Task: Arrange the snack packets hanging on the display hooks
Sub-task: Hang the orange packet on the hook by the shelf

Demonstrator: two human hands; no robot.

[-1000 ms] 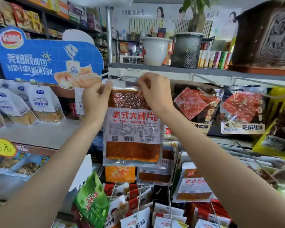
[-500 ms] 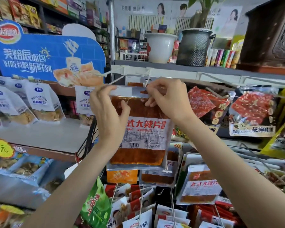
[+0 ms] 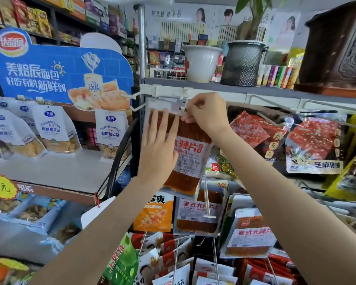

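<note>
A clear packet of orange-brown spicy strips [image 3: 190, 161] with a white label hangs near the top of the rack, under the grey shelf. My left hand [image 3: 159, 149] lies flat on its front with straight fingers. My right hand [image 3: 206, 114] pinches the packet's top edge by the hanging hole, next to a white display hook [image 3: 158, 97]. More packets of the same snack [image 3: 197, 212] hang on lower hooks, another [image 3: 249, 235] to the right.
Red meat-slice packets [image 3: 314, 145] hang to the right. A white pot [image 3: 200, 63] and a black mesh bin [image 3: 243, 63] stand on the shelf above. A blue bread sign [image 3: 60, 70] and white bags [image 3: 49, 128] fill the left. Small packets [image 3: 173, 260] hang below.
My left hand let go of the packet's top corner and now presses flat on its front. The packet moved back toward the rack and up to the hook. My right hand kept its pinch.
</note>
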